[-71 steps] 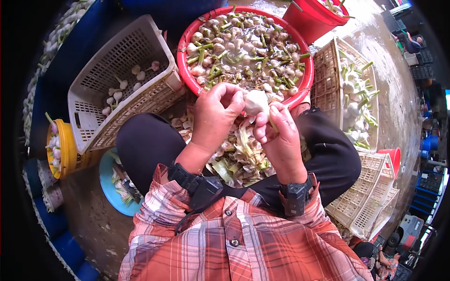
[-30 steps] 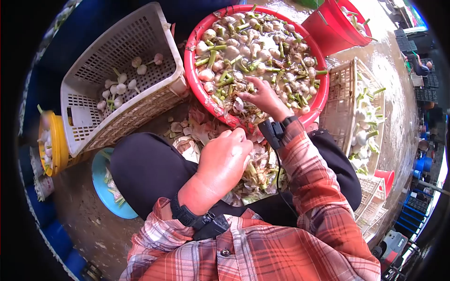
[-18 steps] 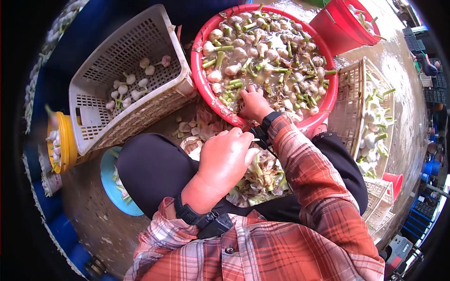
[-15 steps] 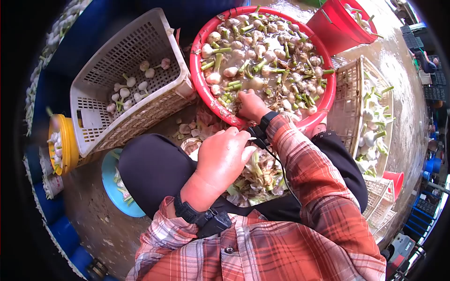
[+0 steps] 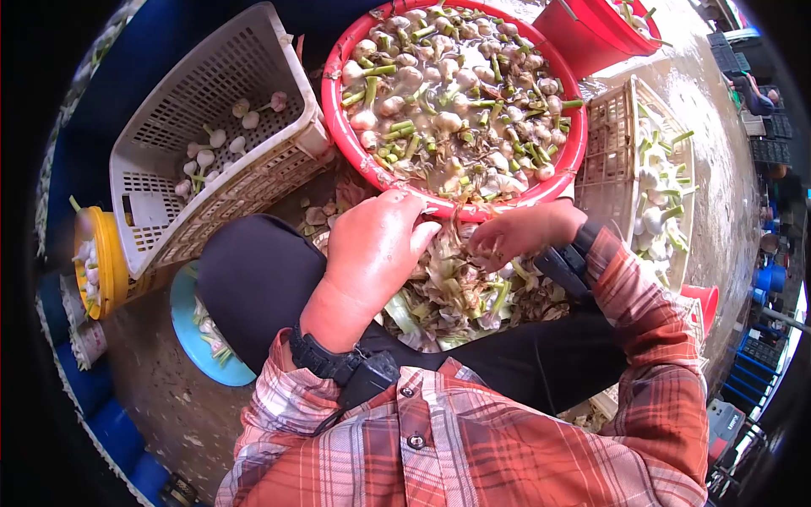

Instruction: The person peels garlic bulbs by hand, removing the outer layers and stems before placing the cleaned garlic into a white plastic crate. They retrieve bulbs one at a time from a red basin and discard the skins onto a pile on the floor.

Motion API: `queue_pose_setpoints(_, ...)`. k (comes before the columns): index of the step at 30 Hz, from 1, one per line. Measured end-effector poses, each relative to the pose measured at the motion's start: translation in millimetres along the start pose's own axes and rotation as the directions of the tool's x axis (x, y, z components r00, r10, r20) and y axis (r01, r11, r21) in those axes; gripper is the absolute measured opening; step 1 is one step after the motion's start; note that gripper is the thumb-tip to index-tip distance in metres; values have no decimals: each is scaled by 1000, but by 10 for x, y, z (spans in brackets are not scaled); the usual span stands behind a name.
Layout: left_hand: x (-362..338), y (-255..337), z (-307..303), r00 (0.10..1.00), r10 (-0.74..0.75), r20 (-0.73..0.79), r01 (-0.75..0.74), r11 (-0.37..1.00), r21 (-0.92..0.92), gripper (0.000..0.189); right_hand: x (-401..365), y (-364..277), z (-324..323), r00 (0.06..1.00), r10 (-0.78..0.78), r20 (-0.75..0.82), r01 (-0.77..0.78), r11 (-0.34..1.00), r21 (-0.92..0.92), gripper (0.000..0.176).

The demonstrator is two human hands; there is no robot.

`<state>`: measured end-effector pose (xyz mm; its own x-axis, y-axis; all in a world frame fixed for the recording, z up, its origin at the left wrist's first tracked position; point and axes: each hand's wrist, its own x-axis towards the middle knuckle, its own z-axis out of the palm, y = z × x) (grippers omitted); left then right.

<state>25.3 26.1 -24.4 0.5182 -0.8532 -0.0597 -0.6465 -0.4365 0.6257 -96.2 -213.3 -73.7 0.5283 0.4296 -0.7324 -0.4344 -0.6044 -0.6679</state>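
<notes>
A red tub [image 5: 336,127] of murky water holds many garlic bulbs with cut green stems. At its near rim, my left hand [image 5: 369,249] is closed, back upward; whatever its fingers hold is hidden. My right hand [image 5: 528,232] is outside the tub, just under its near right rim. Its fingers are curled downward, and what they hold, if anything, I cannot make out. Beneath both hands lies a heap of garlic peelings [image 5: 460,291], with dry husks and green leaf scraps, between my legs.
Left stands a white plastic crate [image 5: 228,207] with several garlic bulbs. A yellow bucket [image 5: 114,262] and a blue basin [image 5: 190,325] sit nearer. On the right are a cream crate [image 5: 608,160] of trimmed garlic and a red bucket [image 5: 583,38] behind it.
My right hand has come out of the tub and moved right and nearer, over the peelings. My left hand has shifted slightly left and away from me. The whole view has shifted a little.
</notes>
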Motion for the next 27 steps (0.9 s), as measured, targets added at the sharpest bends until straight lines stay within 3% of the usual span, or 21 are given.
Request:
queue_pose_setpoints(2,16,23,1,999,10,31,-10,1000,6,23,-185,-133,-165,943,210,-258,-264,945,-195,33)
queue_pose_setpoints(3,24,33,-1,998,4,66,-5,1000,14,21,-75,104,-286,855,163,-492,-184,983,4,32)
queue_pose_setpoints(4,34,38,14,998,10,59,-10,1000,11,21,109,396,-417,700,150,-698,-46,985,165,32)
queue_pose_setpoints(6,41,25,39,998,23,56,-22,1000,-6,20,448,607,-558,523,162,-837,-265,964,21,40)
queue_pose_setpoints(8,41,33,30,999,-8,49,7,999,33,20,912,876,-563,476,139,-868,-267,964,7,56)
queue_pose_setpoints(10,40,26,20,998,-33,57,31,999,28,20,1300,886,-543,340,271,-901,-349,925,147,72)
queue_pose_setpoints(11,36,17,20,998,-27,51,26,999,23,20,1480,837,-546,301,376,-877,-425,875,229,75)
queue_pose_setpoints(12,46,15,18,998,-33,56,32,999,24,20,1617,867,-544,263,378,-888,-423,872,246,71)
queue_pose_setpoints(14,53,24,4,999,-21,46,20,999,31,21,1709,1099,-597,334,331,-882,-160,943,293,67)
queue_pose_setpoints(15,68,17,-8,999,-26,46,24,999,35,21,1767,1331,-656,366,317,-875,-84,948,308,56)
queue_pose_setpoints(16,70,21,-10,999,-21,44,19,999,28,22,1666,1317,-725,565,455,-689,152,762,629,40)
queue_pose_setpoints(19,66,44,11,999,-2,53,1,1000,18,21,1125,1103,-696,651,443,-616,234,655,718,18)
queue_pose_setpoints(20,71,49,12,998,13,60,-15,999,33,21,1104,1252,-645,704,347,-620,402,524,751,18)
queue_pose_setpoints(22,67,48,31,997,34,65,-36,999,31,22,755,1176,-616,730,346,-590,414,462,784,15)
queue_pose_setpoints(24,63,62,52,996,51,67,-54,998,31,23,425,934,-557,699,346,-626,460,453,764,13)
queue_pose_setpoints(27,105,71,90,1000,15,-13,-16,995,-95,35,5,701,-477,682,213,-700,533,511,674,17)
